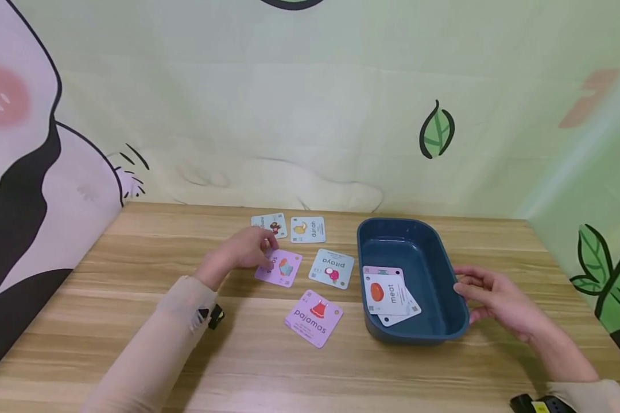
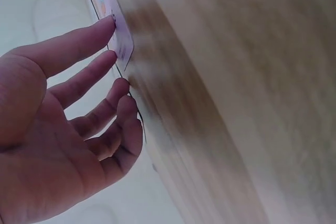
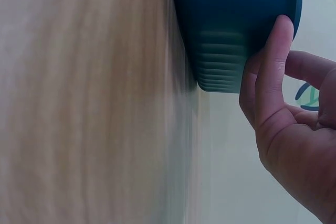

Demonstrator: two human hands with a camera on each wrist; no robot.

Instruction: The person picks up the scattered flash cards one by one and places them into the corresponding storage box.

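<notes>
My left hand (image 1: 248, 246) reaches down to a purple card (image 1: 284, 269) with a sock picture, lying flat on the table. Its thumb tip touches the card's face in the left wrist view, the forefinger tip is right at the edge, and the other fingers bend loosely. On the right, my right hand (image 1: 496, 295) touches the outer side wall of a dark blue bin (image 1: 429, 246), fingertips up near the rim. Inside the bin lies a meat card (image 1: 387, 292), partly covering other cards. Close to the sock card are a pitaya card (image 1: 332, 268) and a purple pajamas card (image 1: 314, 319).
Farther back lie a durian card (image 1: 307, 230) and a card with dark red fruit (image 1: 270, 223), the latter partly hidden by the left hand. A printed backdrop (image 1: 310, 115) rises behind the wooden table (image 1: 212, 367)'s back edge.
</notes>
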